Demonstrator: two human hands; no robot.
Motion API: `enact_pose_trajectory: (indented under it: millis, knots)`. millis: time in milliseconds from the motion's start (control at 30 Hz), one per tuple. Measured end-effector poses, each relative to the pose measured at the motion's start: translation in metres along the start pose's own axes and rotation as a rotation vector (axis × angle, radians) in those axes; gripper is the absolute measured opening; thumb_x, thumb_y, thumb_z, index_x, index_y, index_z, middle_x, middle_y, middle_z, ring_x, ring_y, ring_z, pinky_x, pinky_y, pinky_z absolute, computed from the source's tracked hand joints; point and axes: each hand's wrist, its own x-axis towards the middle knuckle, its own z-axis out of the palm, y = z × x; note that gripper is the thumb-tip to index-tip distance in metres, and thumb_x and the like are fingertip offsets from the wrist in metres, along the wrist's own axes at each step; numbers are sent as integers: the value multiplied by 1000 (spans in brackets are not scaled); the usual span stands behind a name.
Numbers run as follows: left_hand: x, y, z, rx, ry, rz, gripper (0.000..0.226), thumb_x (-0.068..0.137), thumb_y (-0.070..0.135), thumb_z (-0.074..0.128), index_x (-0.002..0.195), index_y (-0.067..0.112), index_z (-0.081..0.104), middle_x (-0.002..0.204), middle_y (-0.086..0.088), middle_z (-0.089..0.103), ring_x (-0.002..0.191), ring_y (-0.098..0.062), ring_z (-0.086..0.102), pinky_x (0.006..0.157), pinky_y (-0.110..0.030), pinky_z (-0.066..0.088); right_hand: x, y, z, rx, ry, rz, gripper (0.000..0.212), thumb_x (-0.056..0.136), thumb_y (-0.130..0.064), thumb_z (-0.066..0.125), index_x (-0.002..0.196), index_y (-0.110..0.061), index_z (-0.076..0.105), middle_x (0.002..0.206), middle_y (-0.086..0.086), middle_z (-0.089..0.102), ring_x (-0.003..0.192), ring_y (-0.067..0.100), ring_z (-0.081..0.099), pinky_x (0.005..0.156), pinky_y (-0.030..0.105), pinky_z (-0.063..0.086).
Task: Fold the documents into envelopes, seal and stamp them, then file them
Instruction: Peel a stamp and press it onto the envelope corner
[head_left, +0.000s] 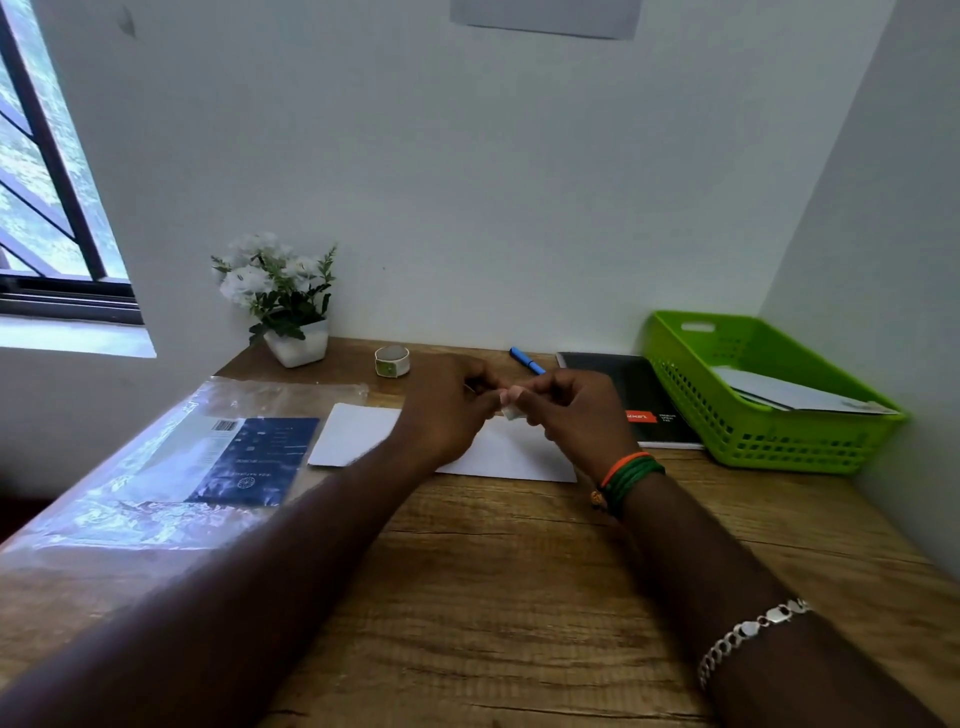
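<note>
**Desk:** What's the frame?

**Photographer:** A person's left hand (447, 410) and right hand (566, 415) meet above a white envelope (514, 457) lying flat near the middle of the wooden desk (493, 571). Fingers of both hands are curled, pinching between them a small pale piece (510, 410), probably tape or a stamp; too small to tell which.

**Desk:** Other task items?

**Photographer:** A second white sheet or envelope (353, 434) lies just left of the first, touching a clear plastic packet (171, 467) with a blue insert at the desk's left edge. A small tape roll (392, 361) sits toward the back edge. A green basket (769, 415) at the right back corner already holds white envelopes (795, 397).

**Desk:** Risks?

**Photographer:** In my judgement, the piece could stick to the fingers or fold on itself while handled between two hands, then land crooked. The envelope, with nothing holding it down, could slide when pressed.

**Desk:** Setting?

**Photographer:** Wood-grain top in a pale-walled corner. Potted white flowers (280, 301), a blue pen (527, 361) and a black notebook (639, 400) line the back edge; a barred window (47, 171) is at left.
</note>
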Motion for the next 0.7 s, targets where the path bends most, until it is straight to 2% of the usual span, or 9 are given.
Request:
enact_pose_trajectory:
  millis: [133, 233, 333, 433, 500, 600, 633, 700]
  knots:
    - [1, -3, 1, 5, -1, -3, 15, 92, 28, 74, 103, 19, 78, 80, 13, 72, 71, 4, 66, 62, -8, 43, 4, 0, -10, 17, -10, 36, 7, 87, -13, 76, 82, -16, 73, 71, 0, 70, 56, 0, 63, 50, 12, 44]
    - [2, -6, 0, 105, -90, -14, 38, 87, 44, 76, 121, 26, 71, 104, 11, 71, 93, -1, 65, 76, -15, 45, 12, 4, -26, 42, 94, 111, 10, 89, -10, 73, 81, -14, 71, 66, 4, 67, 49, 7, 58, 45, 20, 45]
    - [-2, -6, 0, 276, -257, 10, 65, 78, 62, 76, 135, 34, 59, 136, 10, 61, 121, -8, 55, 95, -26, 45, 19, 14, -41, -46, 192, 173, 15, 90, -12, 72, 76, -17, 70, 74, 8, 72, 67, 22, 69, 63, 37, 59]
    - [-7, -3, 4, 425, -445, -23, 91, 71, 76, 72, 149, 42, 41, 159, 10, 38, 144, -17, 36, 116, -45, 36, 20, 20, -47, -68, 166, 281, 20, 89, -6, 71, 72, -16, 69, 78, 9, 72, 76, 24, 72, 76, 43, 62]
    - [-7, -2, 8, 471, -506, -42, 94, 70, 79, 70, 151, 42, 38, 160, 9, 35, 144, -19, 34, 116, -49, 37, 19, 20, -48, -115, 135, 326, 19, 89, -6, 71, 72, -15, 69, 75, 7, 70, 70, 18, 68, 66, 35, 60]
    - [-6, -1, 8, 541, -527, -42, 91, 69, 83, 68, 147, 44, 41, 156, 9, 38, 140, -19, 37, 112, -53, 39, 14, 11, -50, -115, 115, 364, 15, 90, -5, 68, 76, -8, 71, 66, 8, 65, 54, 13, 57, 41, 16, 45]
    - [-6, 0, 7, 562, -534, -40, 92, 67, 85, 67, 146, 46, 42, 155, 9, 39, 139, -19, 37, 111, -55, 39, 12, 9, -51, -91, 112, 392, 12, 91, -5, 67, 80, -4, 71, 66, 9, 65, 51, 13, 55, 38, 15, 42]
    - [-7, 2, 6, 588, -550, -42, 93, 64, 88, 66, 145, 48, 43, 154, 10, 38, 139, -20, 36, 111, -57, 38, 9, 4, -54, -69, 78, 444, 11, 92, -9, 67, 84, -3, 72, 67, 12, 67, 48, 13, 53, 42, 18, 43]
